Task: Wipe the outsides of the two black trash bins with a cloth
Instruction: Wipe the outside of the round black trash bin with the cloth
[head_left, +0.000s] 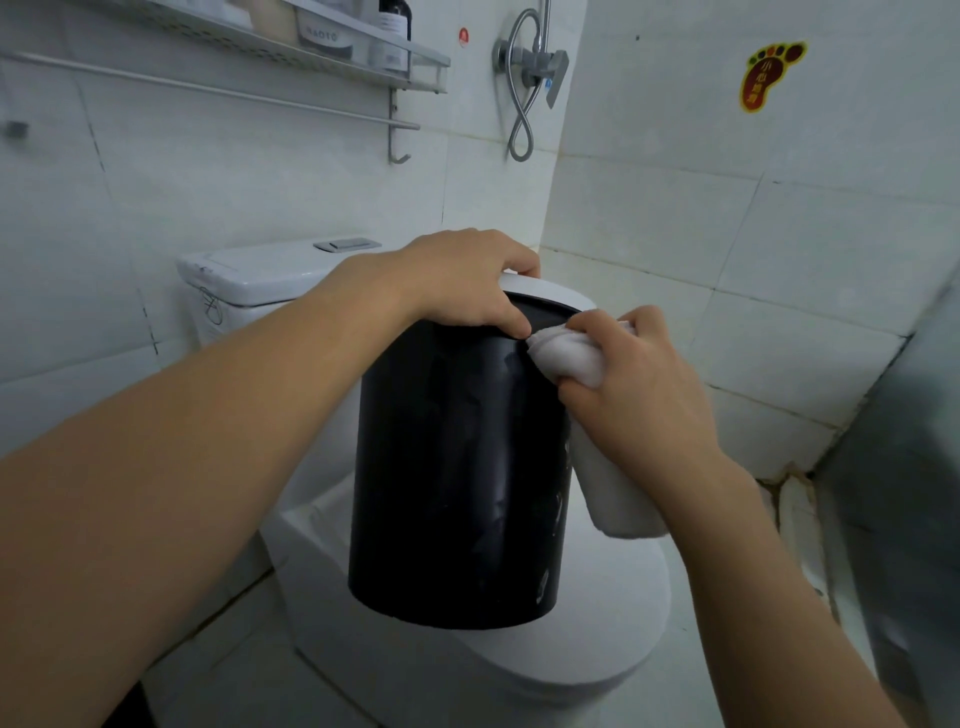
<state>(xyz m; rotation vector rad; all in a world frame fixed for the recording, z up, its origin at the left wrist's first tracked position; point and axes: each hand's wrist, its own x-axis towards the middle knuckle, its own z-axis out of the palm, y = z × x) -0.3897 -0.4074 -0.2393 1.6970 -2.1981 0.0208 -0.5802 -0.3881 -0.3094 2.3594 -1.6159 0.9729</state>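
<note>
A tall black trash bin (457, 478) with a white top ring stands on the closed lid of a white toilet (597, 639). My left hand (462, 280) grips the bin's rim at the top, thumb on the outer wall. Beside it, my right hand (639, 384) is closed around a white cloth (566, 353) and presses it against the bin's upper right side, just under the rim. The cloth's loose end hangs down along the bin's right wall. Only one black bin is in view.
The toilet tank (260, 275) stands behind the bin against a white tiled wall. A metal shelf (332, 47) with bottles and a towel rail hang above. A shower mixer with hose (530, 67) is on the back wall. A dark blurred edge (904, 493) fills the right side.
</note>
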